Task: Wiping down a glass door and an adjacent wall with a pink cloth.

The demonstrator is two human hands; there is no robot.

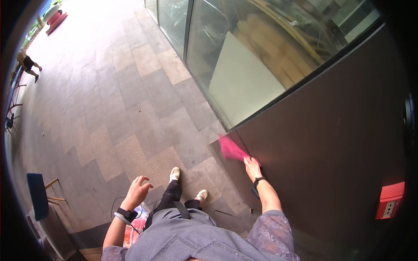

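A pink cloth (231, 149), blurred at its free end, is in my right hand (252, 167), close against the dark brown wall panel (313, 140) below a glass window. Part of the cloth is bunched within the fingers. On the other side, my left hand (137, 192) hangs above the paving with its fingers apart and slightly curled, holding nothing. Below the left wrist, a clear plastic bag (134, 230) with red and white contents is partly hidden by my arm and apron.
Glass panes (169, 26) meet the paved floor (130, 107); cardboard and a pale board (245, 81) stand behind glass. A red box (390, 200) is on the right. A blue chair (37, 195) stands at left, and a person (28, 63) is farther off.
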